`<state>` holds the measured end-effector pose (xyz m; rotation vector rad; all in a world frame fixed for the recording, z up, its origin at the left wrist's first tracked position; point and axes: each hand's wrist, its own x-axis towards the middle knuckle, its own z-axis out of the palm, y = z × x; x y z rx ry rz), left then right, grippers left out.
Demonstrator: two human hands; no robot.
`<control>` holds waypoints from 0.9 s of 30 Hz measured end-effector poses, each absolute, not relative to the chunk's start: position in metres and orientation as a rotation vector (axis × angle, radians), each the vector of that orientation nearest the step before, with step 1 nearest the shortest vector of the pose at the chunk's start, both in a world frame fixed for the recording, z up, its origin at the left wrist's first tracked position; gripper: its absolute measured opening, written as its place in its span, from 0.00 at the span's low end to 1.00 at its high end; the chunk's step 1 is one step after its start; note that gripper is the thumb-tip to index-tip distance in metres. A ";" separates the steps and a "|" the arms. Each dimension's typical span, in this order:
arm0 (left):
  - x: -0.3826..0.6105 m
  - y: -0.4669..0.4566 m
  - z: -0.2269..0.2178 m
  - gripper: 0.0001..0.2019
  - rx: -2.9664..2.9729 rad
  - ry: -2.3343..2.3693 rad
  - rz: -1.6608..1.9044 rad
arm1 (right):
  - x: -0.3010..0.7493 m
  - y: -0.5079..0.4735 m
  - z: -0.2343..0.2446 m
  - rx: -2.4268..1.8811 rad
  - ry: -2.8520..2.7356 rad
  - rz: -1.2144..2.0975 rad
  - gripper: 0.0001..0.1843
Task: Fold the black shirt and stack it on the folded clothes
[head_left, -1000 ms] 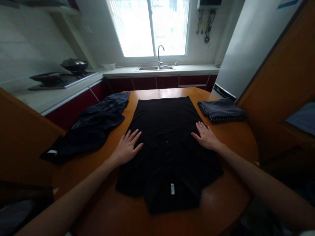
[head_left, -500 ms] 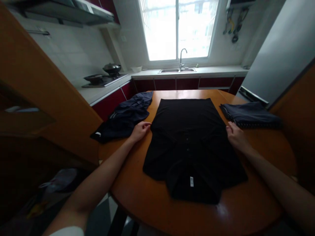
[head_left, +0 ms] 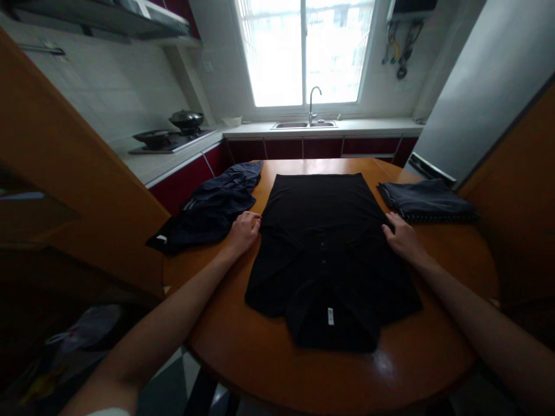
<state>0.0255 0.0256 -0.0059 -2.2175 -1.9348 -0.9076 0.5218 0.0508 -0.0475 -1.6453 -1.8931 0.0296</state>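
Note:
A black polo shirt (head_left: 323,231) lies flat on the round wooden table (head_left: 416,358), its collar and white label toward me. My left hand (head_left: 243,230) is curled at the shirt's left edge, fingers closed on the fabric. At the right edge, my right hand (head_left: 401,237) grips the cloth in the same way. Both hands sit about halfway up the shirt's sides.
A crumpled dark garment (head_left: 212,208) lies on the table's left side, and a folded dark-blue garment (head_left: 427,201) on the right. Behind are a counter with a sink (head_left: 303,124), a stove with pans (head_left: 173,136), a window and a grey fridge (head_left: 477,98).
Both hands went from lying flat and open on the shirt's front to its side edges, where they closed on the fabric. The view has drawn back from the table.

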 end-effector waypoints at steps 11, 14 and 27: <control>0.066 0.002 -0.014 0.36 -2.529 -1.976 -0.135 | 0.469 0.012 -0.034 -1.473 -2.432 0.108 0.38; 0.063 0.007 -0.015 0.36 -2.462 -2.032 -0.128 | 0.469 0.011 -0.036 -1.525 -2.507 0.111 0.42; 0.073 -0.012 -0.003 0.28 -2.566 -1.729 -0.458 | 0.466 -0.007 -0.019 -1.327 -2.519 0.023 0.37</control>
